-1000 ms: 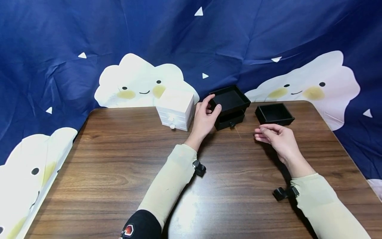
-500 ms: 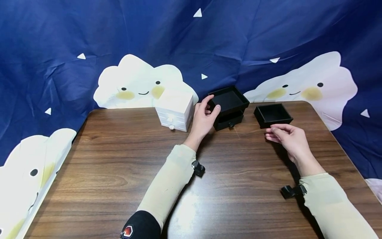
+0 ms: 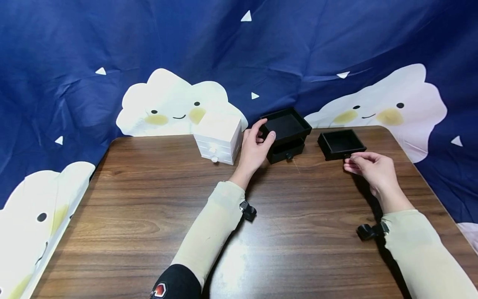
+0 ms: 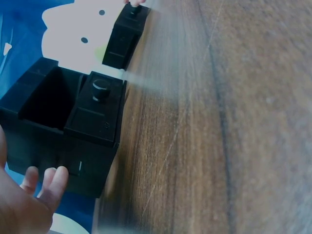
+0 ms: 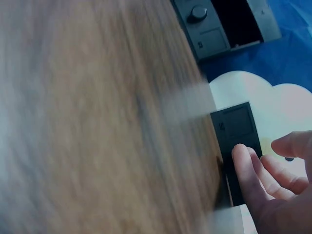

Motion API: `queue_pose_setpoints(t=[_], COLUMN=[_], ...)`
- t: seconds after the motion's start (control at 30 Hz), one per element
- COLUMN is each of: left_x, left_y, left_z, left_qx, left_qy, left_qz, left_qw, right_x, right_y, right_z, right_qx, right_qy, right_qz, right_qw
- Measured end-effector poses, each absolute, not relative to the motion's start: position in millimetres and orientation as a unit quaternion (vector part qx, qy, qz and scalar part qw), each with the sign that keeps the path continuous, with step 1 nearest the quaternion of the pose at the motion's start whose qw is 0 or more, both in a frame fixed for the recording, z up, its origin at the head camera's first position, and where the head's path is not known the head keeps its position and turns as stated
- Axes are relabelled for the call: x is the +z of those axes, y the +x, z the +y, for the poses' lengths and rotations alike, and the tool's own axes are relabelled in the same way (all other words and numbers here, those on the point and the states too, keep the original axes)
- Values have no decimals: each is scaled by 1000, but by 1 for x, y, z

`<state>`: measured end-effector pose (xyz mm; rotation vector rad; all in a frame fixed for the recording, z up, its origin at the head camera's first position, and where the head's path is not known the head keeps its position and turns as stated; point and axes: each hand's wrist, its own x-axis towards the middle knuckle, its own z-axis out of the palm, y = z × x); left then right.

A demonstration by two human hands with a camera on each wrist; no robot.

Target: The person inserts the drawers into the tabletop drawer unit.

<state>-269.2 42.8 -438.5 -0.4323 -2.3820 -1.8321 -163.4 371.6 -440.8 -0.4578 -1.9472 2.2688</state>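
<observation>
A small black drawer cabinet (image 3: pixel 285 124) stands at the table's back, with a recessed top, an open upper slot and a knobbed lower drawer (image 3: pixel 289 151). My left hand (image 3: pixel 254 147) is at its left side, fingers loosely extended; in the left wrist view the fingertips touch the side wall. Farther right sits a separate black drawer (image 3: pixel 341 143), open-topped with nothing seen inside. My right hand (image 3: pixel 373 168) is at its front, thumb and index finger on its small knob (image 4: pixel 135 9). In the right wrist view my fingers hide that knob.
A white mini drawer cabinet (image 3: pixel 218 137) with small knobs stands left of my left hand. The wooden table (image 3: pixel 149 224) ends just behind these things, where a blue cloth (image 3: pixel 209 41) printed with clouds hangs.
My right hand has moved right along the front of the separate black drawer to its knob. The left hand, the cabinets and that drawer have stayed in place.
</observation>
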Motion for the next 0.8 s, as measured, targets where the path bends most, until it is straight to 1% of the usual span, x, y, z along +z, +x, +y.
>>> queue_pose_setpoints(t=[0.27, 0.57, 0.8], left_x=[-438, -438, -438], left_y=[-270, -269, -270], left_z=[42, 42, 43], left_qx=[-602, -600, -601], left_qy=[-140, -139, -137], left_qz=[-785, -786, -786], left_qw=[49, 50, 53], right_x=[-445, -445, -446], right_y=[-169, -173, -178], right_z=[380, 383, 380], right_qx=[739, 735, 701], right_qy=[-165, -153, -180], right_qz=[-651, -659, -689], right_qw=[48, 46, 34])
